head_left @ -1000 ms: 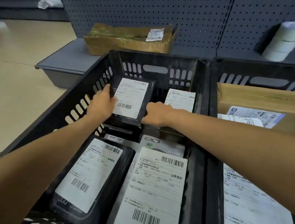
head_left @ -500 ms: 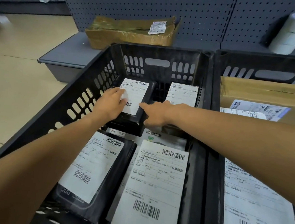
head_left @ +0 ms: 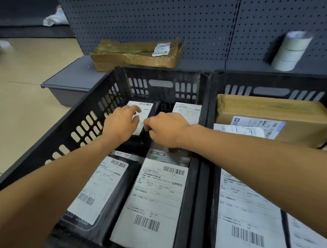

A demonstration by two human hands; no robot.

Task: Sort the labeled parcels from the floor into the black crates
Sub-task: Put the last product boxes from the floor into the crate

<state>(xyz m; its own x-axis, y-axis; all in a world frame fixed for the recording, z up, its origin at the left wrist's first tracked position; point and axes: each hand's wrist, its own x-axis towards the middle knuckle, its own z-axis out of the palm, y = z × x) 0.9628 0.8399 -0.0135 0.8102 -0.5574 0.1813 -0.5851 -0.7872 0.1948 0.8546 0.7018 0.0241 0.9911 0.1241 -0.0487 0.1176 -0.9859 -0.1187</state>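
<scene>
A small black parcel (head_left: 154, 106) with a white label lies at the far end of the left black crate (head_left: 84, 127). My left hand (head_left: 119, 124) rests flat on its label, fingers stretched over it. My right hand (head_left: 166, 130) has curled fingers gripping the parcel's right edge. Beside it stands another labelled parcel (head_left: 187, 110). Nearer me in the same crate lie a black labelled parcel (head_left: 102, 189) and a white one (head_left: 152, 201). The right black crate (head_left: 269, 91) holds a cardboard box (head_left: 273, 111) and white labelled parcels (head_left: 249, 218).
A taped brown parcel (head_left: 137, 53) lies on the low grey shelf base (head_left: 70, 81) behind the crates. Stacked tape rolls (head_left: 289, 51) hang on the pegboard wall. Beige floor (head_left: 13, 102) spreads to the left.
My left hand slid from the parcel's left edge onto its label. My right hand's fingers curled in at the parcel's right edge. The parcel settled lower and farther back in the crate.
</scene>
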